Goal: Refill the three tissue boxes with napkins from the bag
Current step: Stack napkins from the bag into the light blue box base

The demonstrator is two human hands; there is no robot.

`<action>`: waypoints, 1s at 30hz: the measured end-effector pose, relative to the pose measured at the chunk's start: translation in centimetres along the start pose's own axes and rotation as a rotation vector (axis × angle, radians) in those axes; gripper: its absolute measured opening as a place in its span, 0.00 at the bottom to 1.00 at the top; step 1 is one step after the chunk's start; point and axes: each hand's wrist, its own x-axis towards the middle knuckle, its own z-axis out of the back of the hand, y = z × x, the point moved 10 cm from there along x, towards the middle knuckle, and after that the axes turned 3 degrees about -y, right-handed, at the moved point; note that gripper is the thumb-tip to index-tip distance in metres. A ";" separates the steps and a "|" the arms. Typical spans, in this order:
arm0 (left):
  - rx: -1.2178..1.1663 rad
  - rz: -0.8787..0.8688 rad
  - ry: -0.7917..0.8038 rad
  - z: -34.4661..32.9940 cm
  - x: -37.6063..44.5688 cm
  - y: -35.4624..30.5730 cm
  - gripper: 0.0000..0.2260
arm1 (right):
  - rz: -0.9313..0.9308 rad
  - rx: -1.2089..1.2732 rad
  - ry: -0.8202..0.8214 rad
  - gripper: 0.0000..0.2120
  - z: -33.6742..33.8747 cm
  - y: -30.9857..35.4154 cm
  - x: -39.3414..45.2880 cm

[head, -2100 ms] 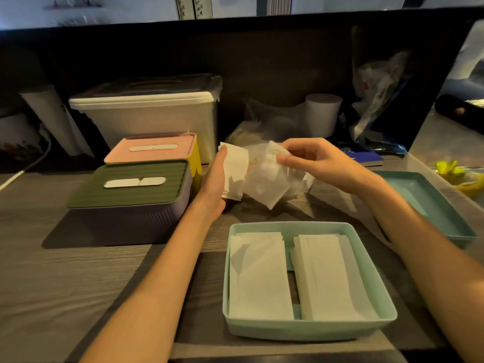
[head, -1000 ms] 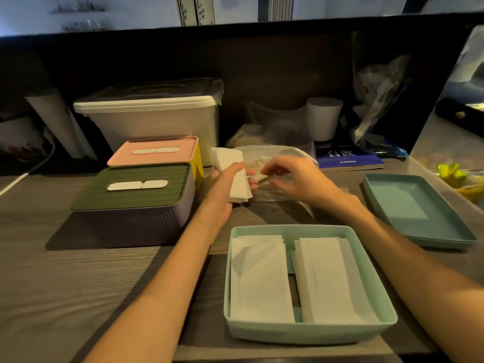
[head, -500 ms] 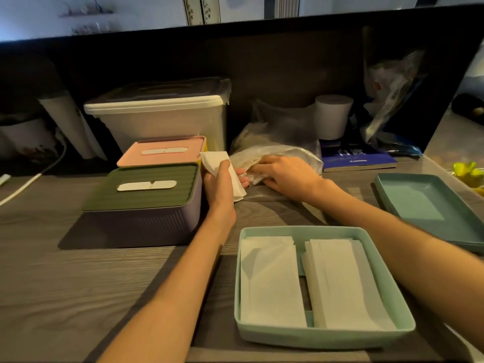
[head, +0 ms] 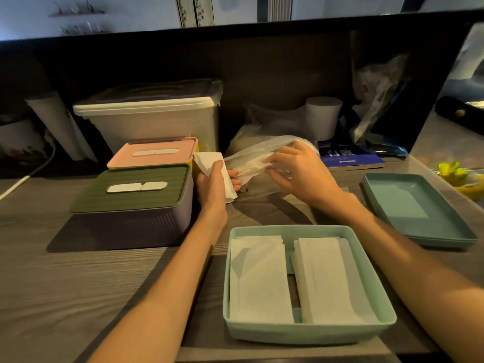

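Note:
An open teal tissue box stands in front of me with two stacks of white napkins inside; its teal lid lies to the right. Left of it sit a purple box with a green lid and, behind that, a yellow box with a pink lid, both closed. My left hand grips a small bunch of white napkins. My right hand grips the clear plastic bag lying on the table behind the open box.
A large white lidded storage bin stands at the back left. A paper roll, a blue book and a plastic packet are at the back right. Yellow items sit at the far right edge.
Both hands lowered from mid-air toward the table. The bag now lies on the table under my right hand, and my left hand holds its napkins apart from the bag.

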 end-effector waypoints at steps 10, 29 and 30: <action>0.212 -0.037 0.124 -1.3 -0.8 0.1 0.09 | -0.144 0.192 -0.074 0.09 3.2 -1.7 -0.3; -0.025 0.287 0.390 -3.8 -4.0 0.4 0.08 | -0.700 0.967 -0.067 0.14 3.4 -5.1 -1.1; -0.054 0.339 0.405 -4.0 -4.6 0.7 0.10 | -0.672 1.009 -0.011 0.14 3.1 -4.4 -1.0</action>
